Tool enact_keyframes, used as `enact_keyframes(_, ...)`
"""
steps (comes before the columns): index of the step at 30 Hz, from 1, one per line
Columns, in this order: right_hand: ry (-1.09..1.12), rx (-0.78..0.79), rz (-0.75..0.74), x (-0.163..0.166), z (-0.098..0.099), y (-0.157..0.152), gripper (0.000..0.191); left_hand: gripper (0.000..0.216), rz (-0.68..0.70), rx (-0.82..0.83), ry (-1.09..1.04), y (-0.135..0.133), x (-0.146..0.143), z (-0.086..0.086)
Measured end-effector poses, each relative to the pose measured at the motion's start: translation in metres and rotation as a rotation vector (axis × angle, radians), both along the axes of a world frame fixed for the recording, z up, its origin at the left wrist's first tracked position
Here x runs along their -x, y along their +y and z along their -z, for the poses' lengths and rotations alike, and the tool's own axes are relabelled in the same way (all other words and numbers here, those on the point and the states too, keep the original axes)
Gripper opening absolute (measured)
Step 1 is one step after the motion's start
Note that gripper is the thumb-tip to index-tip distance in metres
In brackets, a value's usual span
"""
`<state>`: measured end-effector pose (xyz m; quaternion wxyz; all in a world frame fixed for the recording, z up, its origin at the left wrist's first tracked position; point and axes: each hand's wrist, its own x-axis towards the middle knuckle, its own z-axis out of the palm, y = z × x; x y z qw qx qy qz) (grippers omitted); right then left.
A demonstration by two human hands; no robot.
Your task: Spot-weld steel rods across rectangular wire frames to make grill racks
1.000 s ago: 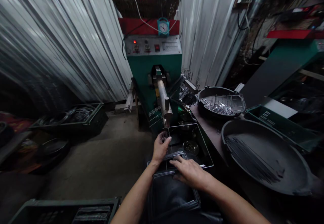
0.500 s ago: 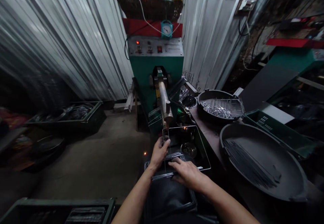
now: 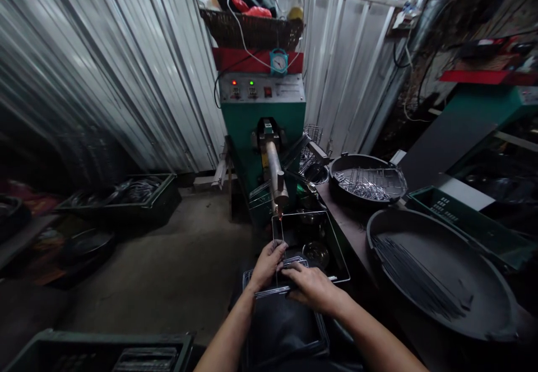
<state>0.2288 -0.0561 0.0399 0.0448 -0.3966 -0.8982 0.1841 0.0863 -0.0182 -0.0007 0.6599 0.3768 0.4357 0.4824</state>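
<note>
At 6 o'clock from machine arm [image 3: 276, 170], L hand [image 3: 269, 263] pinches wire frame [image 3: 338, 245], prob. to steady it under tip; R hand [image 3: 311, 286] grip unclear.

A green light [image 3: 251, 83] has lit on the panel [image 3: 281, 93], and the hands [image 3: 269, 263] [image 3: 313, 287] sit closer together.

The machine [image 3: 237, 119] is green, its panel [image 3: 286, 95] grey. The frame [image 3: 337, 245] is silver, the clock [image 3: 278, 62] turquoise and white, the wall [image 3: 126, 52] striped grey.
</note>
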Motion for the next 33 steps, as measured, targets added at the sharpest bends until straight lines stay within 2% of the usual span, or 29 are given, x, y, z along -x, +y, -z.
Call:
enact_keyframes(3, 0.1, 0.034, -0.021, -0.006, 0.001, -0.002, 0.051, 0.034, 0.016, 0.015, -0.009, 0.001, 0.001, 0.002)
enact_keyframes(5, 0.248, 0.055, -0.026, -0.016, 0.001, -0.006, 0.04, 0.035, 0.035, 0.03, -0.003, 0.002, 0.003, 0.003)
enact_keyframes(7, 0.459, 0.063, 0.073, -0.032, 0.0, -0.01, 0.028, 0.034, 0.039, 0.042, 0.015, 0.001, 0.004, 0.002)
enact_keyframes(9, 0.751, 0.05, 0.353, -0.053, 0.001, -0.011, 0.021, 0.033, 0.029, 0.044, 0.045, 0.0, 0.006, -0.001)
enact_keyframes(12, 1.262, 0.126, 0.89, -0.085, 0.012, -0.002, 0.02, 0.033, 0.027, 0.052, 0.042, 0.0, 0.007, -0.004)
enact_keyframes(13, 1.406, 0.215, 0.996, -0.095, 0.018, 0.003, 0.021, 0.033, 0.028, 0.061, 0.023, 0.0, 0.007, -0.006)
enact_keyframes(15, 1.61, 0.436, 1.098, -0.11, 0.032, 0.013, 0.019, 0.033, 0.024, 0.084, -0.018, 0.0, 0.006, -0.007)
enact_keyframes(17, 1.7, 0.627, 1.133, -0.119, 0.046, 0.022, 0.017, 0.032, 0.019, 0.098, -0.046, -0.001, 0.005, -0.008)
enact_keyframes(19, 1.722, 0.727, 1.131, -0.122, 0.055, 0.027, 0.017, 0.032, 0.016, 0.101, -0.064, -0.002, 0.006, -0.009)
enact_keyframes(24, 1.729, 0.726, 1.112, -0.116, 0.068, 0.032, 0.025, 0.031, -0.021, 0.09, -0.072, -0.003, 0.014, -0.007)
enact_keyframes(27, 1.806, 0.706, 1.084, -0.111, 0.077, 0.03, 0.028, 0.03, -0.079, 0.079, -0.072, -0.002, 0.022, -0.006)
enact_keyframes(33, 1.913, 0.852, 1.039, -0.101, 0.093, 0.027, 0.021, 0.028, -0.145, 0.074, -0.069, -0.004, 0.036, -0.008)
